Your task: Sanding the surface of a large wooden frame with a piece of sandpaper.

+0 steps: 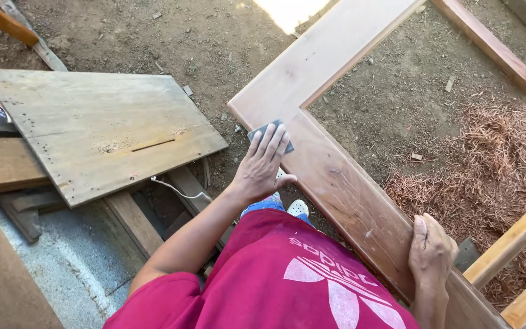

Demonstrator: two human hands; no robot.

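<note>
- Left hand point(264, 163) lay flat, fingers spread, pressing sandpaper point(270, 132) on the frame point(336, 176).
- Right hand point(431, 251) gripped the frame's edge.
- Even pressure along the grain would have served best.

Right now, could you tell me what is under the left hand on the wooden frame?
Under the left hand lies a dark grey sanding sheet, pressed flat on the wooden frame. Only its far edge and corners show; the fingers cover the rest.

Board point(101, 131) left of wooden frame point(336, 176), shavings point(488, 170) right, possibly sandpaper point(263, 131) on frame
</note>
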